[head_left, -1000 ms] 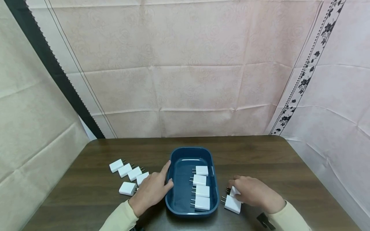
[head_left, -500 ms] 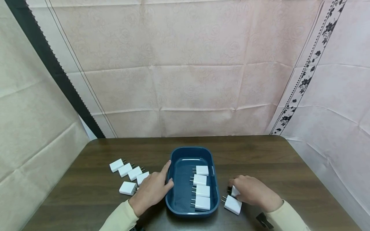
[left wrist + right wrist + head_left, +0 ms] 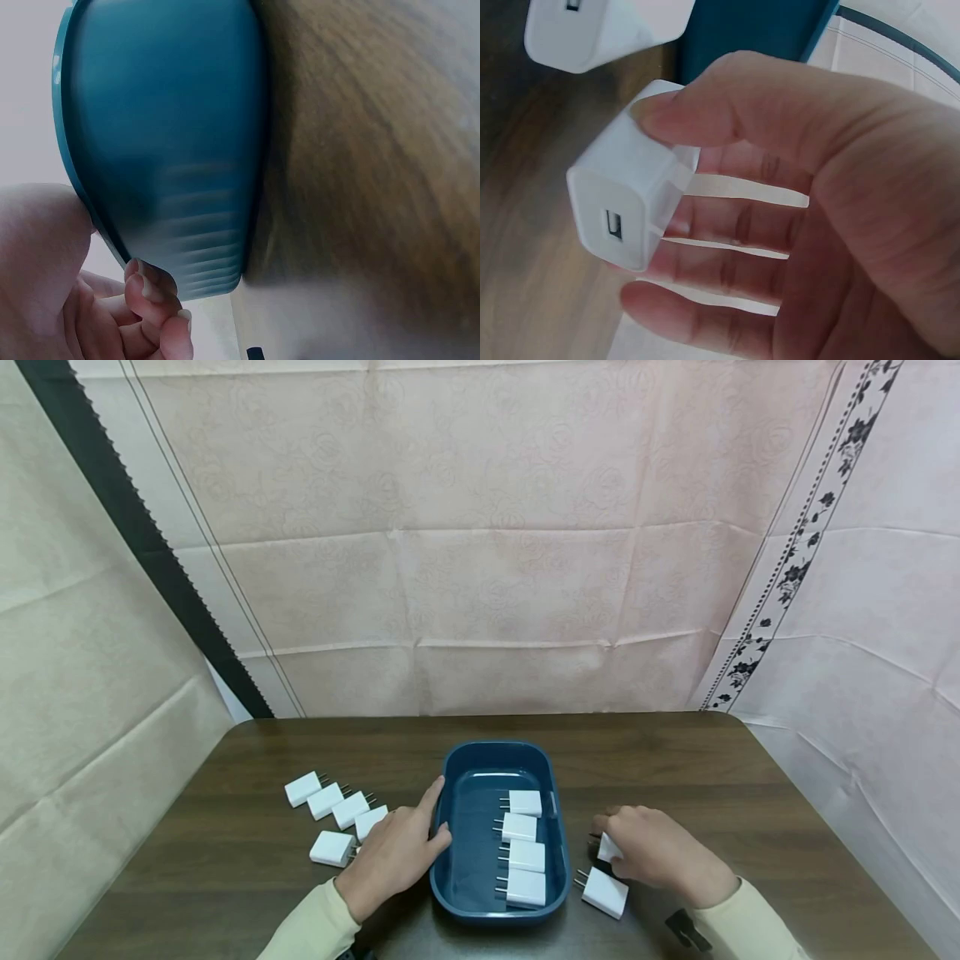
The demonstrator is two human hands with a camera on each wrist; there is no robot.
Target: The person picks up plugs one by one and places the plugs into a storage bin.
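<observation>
And here's the right hand (image 3: 652,852), thumb on one face and fingers curled beneath, pinching a small white block-shaped plastic plug adapter (image 3: 619,180) just outside the tray's right side, with its metal prongs towards the tray! The right wrist view gives us the adapter's end face, tilted, with the dark USB slot (image 3: 613,225) showing plainly. Just nearer the person, apart from it, a second white adapter (image 3: 604,893) lies on the dark brown wood-grain table (image 3: 675,760), prongs also towards the tray.

Over to the left hand (image 3: 397,864): index finger stretched out, thumb spread away from it, both at the left rim of the deep-blue rounded rectangular tray (image 3: 465,802). The left wrist view has its other fingers loosely bent beside the tray's outer wall (a ribbed one, by the way). Inside the tray, four white adapters (image 3: 522,854) line up along the right half, every set of prongs facing left.

Beyond the left hand, five more white adapters (image 3: 330,849) sit on the table: four in a slanting row, one nearer the person, and pale patterned cloth (image 3: 510,568) hangs behind it all
</observation>
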